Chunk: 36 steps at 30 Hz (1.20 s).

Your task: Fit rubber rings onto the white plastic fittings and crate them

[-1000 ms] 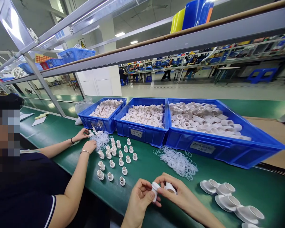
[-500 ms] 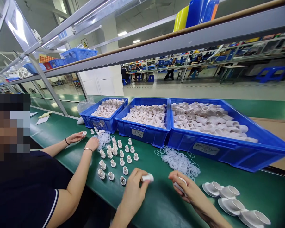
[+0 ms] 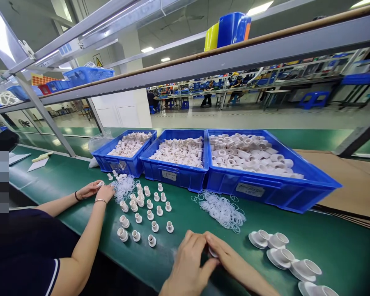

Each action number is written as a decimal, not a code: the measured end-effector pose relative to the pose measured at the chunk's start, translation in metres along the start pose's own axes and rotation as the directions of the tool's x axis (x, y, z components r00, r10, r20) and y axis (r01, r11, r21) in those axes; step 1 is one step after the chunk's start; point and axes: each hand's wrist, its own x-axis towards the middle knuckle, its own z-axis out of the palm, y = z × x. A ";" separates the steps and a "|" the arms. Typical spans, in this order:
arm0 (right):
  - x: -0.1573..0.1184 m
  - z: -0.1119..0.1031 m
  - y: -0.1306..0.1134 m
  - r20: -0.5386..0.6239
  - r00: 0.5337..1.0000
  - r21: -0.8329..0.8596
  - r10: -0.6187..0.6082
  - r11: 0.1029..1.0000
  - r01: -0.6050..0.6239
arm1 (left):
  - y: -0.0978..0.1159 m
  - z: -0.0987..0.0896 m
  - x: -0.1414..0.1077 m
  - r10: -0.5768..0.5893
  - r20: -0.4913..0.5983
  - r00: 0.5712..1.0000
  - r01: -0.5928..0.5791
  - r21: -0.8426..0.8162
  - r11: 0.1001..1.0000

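Observation:
My left hand (image 3: 192, 263) and my right hand (image 3: 226, 257) meet low in the middle of the head view, fingertips touching. Between them is a white plastic flanged fitting (image 3: 213, 252), mostly hidden by the fingers. My right hand is closed around it; the left hand's fingers close on its far side. Left of my hands stand several small white flanged fittings (image 3: 150, 214), upright on the green bench, the nearest one a flanged fitting (image 3: 170, 227). A pile of thin clear rings (image 3: 223, 209) lies beyond my right hand.
Larger white flanged fittings (image 3: 281, 258) stand at right. Three blue bins (image 3: 224, 185) of white parts line the back. At left, a co-worker's hands (image 3: 103, 191) work beside another ring pile (image 3: 123, 189). A metal shelf (image 3: 172, 68) crosses overhead.
My hands have come together on one fitting. The piece my left hand held has left it, and another fitting now stands at the near right of the small group. The view has turned right.

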 end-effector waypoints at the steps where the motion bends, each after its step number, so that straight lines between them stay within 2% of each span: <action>1: 0.000 0.003 -0.001 0.011 0.999 -0.028 -0.030 0.999 0.030 | 0.000 0.004 -0.002 -0.006 -0.011 1.000 0.006 -0.010 1.000; 5: 0.003 -0.003 -0.002 0.078 0.991 -0.128 -0.110 0.985 0.120 | -0.006 0.006 -0.006 -0.056 -0.088 0.995 0.052 -0.052 0.997; 6: 0.004 -0.009 0.000 0.037 0.991 -0.187 -0.126 0.974 0.130 | -0.008 0.004 -0.006 -0.093 -0.115 0.989 0.083 -0.089 0.993; 8: 0.009 -0.025 0.007 -0.135 0.977 -0.377 -0.163 0.921 0.101 | -0.011 -0.001 -0.007 -0.187 -0.161 0.969 0.151 -0.211 0.966; 10: 0.016 -0.042 0.019 -0.309 0.923 -0.592 -0.229 0.806 0.001 | -0.014 -0.006 -0.008 -0.246 -0.167 0.955 0.169 -0.375 0.911; 12: 0.024 -0.055 0.033 -0.387 0.871 -0.755 -0.304 0.647 -0.110 | -0.016 -0.007 -0.009 -0.243 -0.140 0.960 0.139 -0.516 0.845; 14: 0.031 -0.062 0.047 -0.397 0.839 -0.854 -0.372 0.484 -0.189 | -0.018 -0.006 -0.009 -0.222 -0.116 0.968 0.112 -0.592 0.798; 16: 0.037 -0.065 0.058 -0.373 0.824 -0.905 -0.427 0.362 -0.222 | -0.019 -0.003 -0.010 -0.218 -0.099 0.971 0.111 -0.620 0.777; 19: 0.041 -0.065 0.065 -0.332 0.823 -0.934 -0.462 0.282 -0.219 | -0.019 0.002 -0.010 -0.259 -0.081 0.962 0.146 -0.651 0.745; 24: 0.038 -0.064 0.059 -0.318 0.795 -0.944 -0.517 0.249 -0.215 | -0.021 0.006 -0.009 -0.332 -0.059 0.941 0.199 -0.698 0.688; 29: 0.034 -0.064 0.058 -0.335 0.772 -0.932 -0.540 0.308 -0.189 | -0.022 0.010 -0.007 -0.361 -0.014 0.932 0.226 -0.757 0.613; 36: 0.035 -0.062 0.063 -0.336 0.819 -0.890 -0.466 0.441 -0.115 | -0.028 0.019 -0.009 -0.334 0.044 0.942 0.244 -0.772 0.587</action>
